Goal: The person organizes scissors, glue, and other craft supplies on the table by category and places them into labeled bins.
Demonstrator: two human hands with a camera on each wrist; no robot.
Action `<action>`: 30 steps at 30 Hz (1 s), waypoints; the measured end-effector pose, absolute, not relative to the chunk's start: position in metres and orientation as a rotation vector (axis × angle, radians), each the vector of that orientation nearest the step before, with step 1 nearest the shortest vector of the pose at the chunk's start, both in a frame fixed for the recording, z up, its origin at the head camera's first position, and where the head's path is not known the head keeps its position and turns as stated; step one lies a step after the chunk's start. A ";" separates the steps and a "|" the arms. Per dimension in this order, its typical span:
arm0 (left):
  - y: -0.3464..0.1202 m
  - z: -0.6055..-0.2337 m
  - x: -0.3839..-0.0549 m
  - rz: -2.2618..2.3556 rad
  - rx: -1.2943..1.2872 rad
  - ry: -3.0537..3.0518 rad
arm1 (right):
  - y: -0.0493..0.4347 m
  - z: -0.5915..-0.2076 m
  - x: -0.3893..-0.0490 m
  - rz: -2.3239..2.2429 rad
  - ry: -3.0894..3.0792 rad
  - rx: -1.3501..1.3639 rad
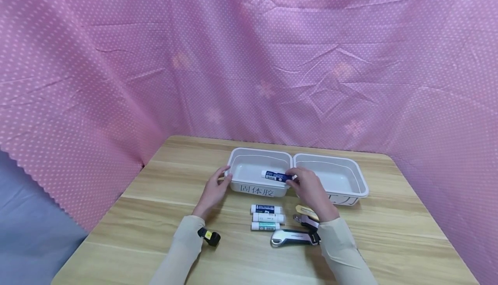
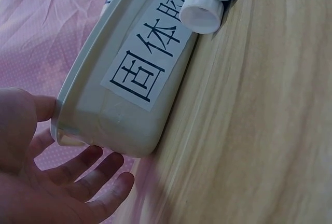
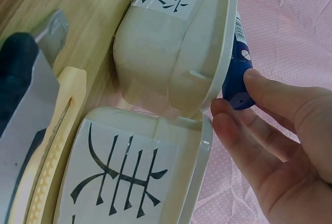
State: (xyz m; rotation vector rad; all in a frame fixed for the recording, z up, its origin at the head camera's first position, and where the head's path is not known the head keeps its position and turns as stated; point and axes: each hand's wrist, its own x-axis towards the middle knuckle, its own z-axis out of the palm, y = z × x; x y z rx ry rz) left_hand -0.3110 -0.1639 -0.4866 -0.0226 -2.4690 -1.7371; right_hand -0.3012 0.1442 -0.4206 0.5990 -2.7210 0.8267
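Observation:
My right hand (image 1: pixel 311 190) pinches a dark blue glue stick (image 1: pixel 274 176) by one end, its white cap pointing left. The stick is held over the left white bin (image 1: pixel 254 192), whose front label has Chinese characters. At that bin's left corner, my left hand (image 1: pixel 215 190) holds the rim between thumb and fingers; in the left wrist view the other fingers spread beneath the side. Several glue sticks, among them a white one (image 1: pixel 268 218), lie in a column in front of the bin.
A second labelled white bin (image 1: pixel 342 199) stands against the first on the right. Utility knives lie near my right forearm: a yellow one (image 1: pixel 306 211), a dark-and-grey one (image 1: pixel 307 221) and a larger white-and-black one (image 1: pixel 293 237). A pink dotted curtain (image 1: pixel 272 81) hangs behind the wooden table (image 1: pixel 155 211).

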 end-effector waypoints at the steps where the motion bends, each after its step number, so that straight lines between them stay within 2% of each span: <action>1: -0.164 -0.487 -0.311 -1.738 -0.017 -2.470 | 0.144 -0.421 -0.301 0.828 -2.720 0.601; 30: -0.164 -0.487 -0.311 -1.754 -0.005 -2.475 | 0.144 -0.423 -0.301 0.799 -2.748 0.555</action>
